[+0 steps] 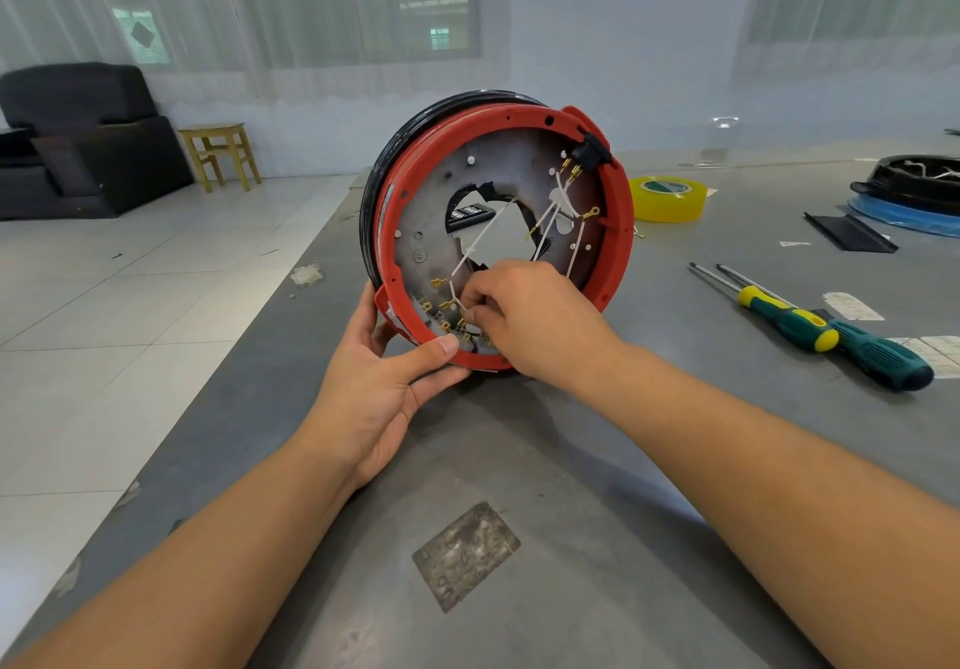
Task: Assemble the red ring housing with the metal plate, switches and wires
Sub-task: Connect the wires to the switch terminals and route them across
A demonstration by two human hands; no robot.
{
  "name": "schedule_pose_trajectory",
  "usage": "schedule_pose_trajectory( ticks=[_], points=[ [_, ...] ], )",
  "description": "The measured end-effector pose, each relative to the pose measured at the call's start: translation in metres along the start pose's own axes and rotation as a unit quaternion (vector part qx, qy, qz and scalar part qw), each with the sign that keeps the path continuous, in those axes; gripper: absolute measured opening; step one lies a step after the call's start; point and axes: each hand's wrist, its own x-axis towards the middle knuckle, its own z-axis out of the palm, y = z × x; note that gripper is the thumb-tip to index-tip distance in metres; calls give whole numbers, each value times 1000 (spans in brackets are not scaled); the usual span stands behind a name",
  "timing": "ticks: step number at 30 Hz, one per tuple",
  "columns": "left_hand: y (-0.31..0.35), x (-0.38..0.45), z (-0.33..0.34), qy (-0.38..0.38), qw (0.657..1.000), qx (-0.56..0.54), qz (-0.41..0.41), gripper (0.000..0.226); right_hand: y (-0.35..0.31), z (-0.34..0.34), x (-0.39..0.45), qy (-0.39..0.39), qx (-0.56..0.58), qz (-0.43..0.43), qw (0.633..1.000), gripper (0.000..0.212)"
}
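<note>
Near the left edge of the grey surface [597,486], I see the red ring housing [621,231] standing on its rim, open side toward me. My left hand [382,382] makes the steadying grip, thumb clamped over the lower red rim and fingers wrapped behind it. My right hand [524,317] reaches inside the ring, fingertips pinching a white wire [480,239] at the brass terminals on the metal plate [431,231]. A black switch [589,151] sits at the upper rim. Two screwdrivers [810,322] lie toward the right edge.
</note>
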Motion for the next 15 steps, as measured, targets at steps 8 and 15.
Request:
schedule_pose_trajectory(
  ticks=[8, 15],
  points=[
    [-1, 0, 1, -7, 1000, 9, 9, 80, -8, 3, -1, 15, -71, -12, 997, 21],
    [-3, 0, 0, -5, 1000, -1, 7, 80, -9, 3, -1, 6, -110, -23, 994, 23]
  ],
)
